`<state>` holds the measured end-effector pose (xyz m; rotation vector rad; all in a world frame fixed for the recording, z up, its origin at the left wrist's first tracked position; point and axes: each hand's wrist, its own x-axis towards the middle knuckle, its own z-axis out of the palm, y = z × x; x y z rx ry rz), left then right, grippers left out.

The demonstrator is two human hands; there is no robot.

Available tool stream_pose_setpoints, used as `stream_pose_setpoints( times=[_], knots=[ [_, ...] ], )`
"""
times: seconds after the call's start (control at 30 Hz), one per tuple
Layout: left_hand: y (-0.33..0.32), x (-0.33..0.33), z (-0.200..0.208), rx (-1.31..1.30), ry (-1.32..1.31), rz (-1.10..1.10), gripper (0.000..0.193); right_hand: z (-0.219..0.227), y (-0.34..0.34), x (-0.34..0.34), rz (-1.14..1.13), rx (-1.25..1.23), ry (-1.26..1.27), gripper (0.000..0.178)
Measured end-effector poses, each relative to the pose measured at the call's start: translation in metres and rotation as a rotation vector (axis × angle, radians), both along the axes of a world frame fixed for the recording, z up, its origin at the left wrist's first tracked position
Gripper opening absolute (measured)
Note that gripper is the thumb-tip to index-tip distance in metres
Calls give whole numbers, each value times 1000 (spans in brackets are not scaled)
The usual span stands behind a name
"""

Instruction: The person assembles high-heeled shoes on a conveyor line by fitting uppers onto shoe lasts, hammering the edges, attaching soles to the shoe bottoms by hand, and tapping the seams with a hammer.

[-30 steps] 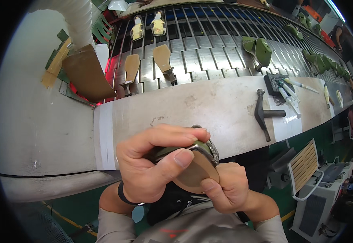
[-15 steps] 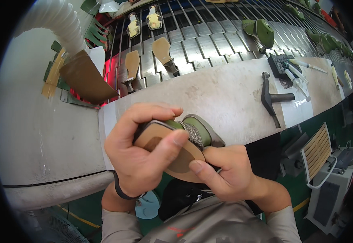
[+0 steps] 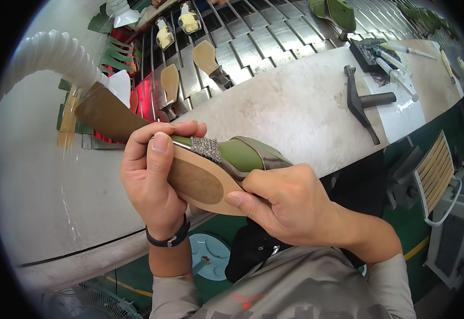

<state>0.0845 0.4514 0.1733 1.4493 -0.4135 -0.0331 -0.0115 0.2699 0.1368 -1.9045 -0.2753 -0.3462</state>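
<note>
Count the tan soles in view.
3: a held sole in the left hand and right hand; a nearer sole and farther sole on the metal conveyor. More may be hidden.

Green shoe: being held tilted, wearing a glittering band
Tan sole: covering its underside, showing a darker oval

Green shoe upper — glittering silver band; tan sole — darker brown oval; pale blue stool.
</note>
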Motion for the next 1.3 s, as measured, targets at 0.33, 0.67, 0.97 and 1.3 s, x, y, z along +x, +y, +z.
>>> stream_pose_setpoints(
  times=[0.33,0.67,0.97,1.3],
  knots=[
    [-6,-3,4,15,-36,3,23,5,-13,2,13,-9,104,28],
    [-66,-2,10,-81,-312,-391,66,69,-74,15,43,-95,127,54],
    [-62,-6,-113,-304,581,-3,66,-37,-98,-65,-344,1029,349,55],
    [-101,58,-82,42,-92,-397,85,-40,-81,-44,-300,-78,211,52]
  ],
)
